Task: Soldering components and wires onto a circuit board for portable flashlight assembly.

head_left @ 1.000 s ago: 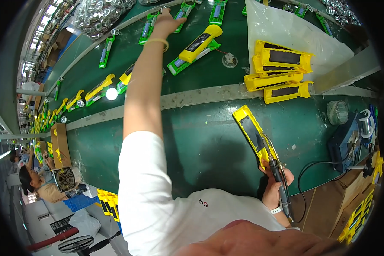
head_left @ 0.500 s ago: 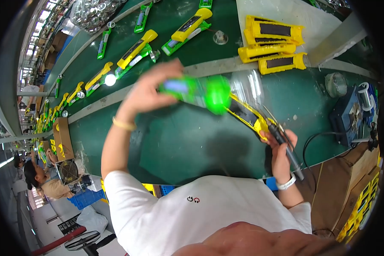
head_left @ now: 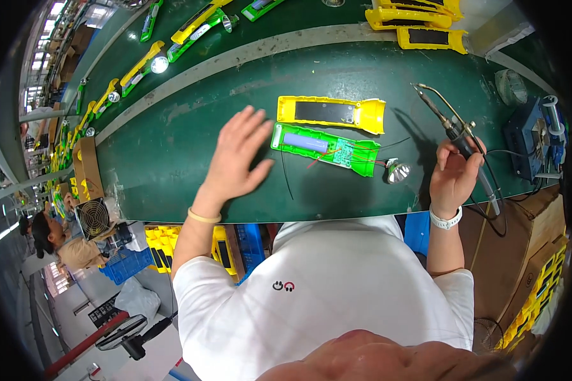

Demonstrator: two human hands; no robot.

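My left hand (head_left: 235,155) hovers spread and empty; at its 3 o'clock lies the green flashlight half (head_left: 325,147), yellow half (head_left: 332,112) just beyond. My right hand (head_left: 452,178) grips the soldering iron (head_left: 454,130) near the bench's front edge (head_left: 337,216).

Two hands: the left hand (head_left: 235,159) spread flat, the right hand (head_left: 451,178) gripping one soldering iron (head_left: 454,127). Near centre, one open green torch half (head_left: 324,147), one yellow torch half (head_left: 330,112) just beyond it, one loose silver reflector (head_left: 398,171). At one o'clock, three stacked yellow shells (head_left: 419,19). Toward eleven o'clock, about six assembled yellow-green torches (head_left: 200,25) along the belt, the far ones too small to count surely
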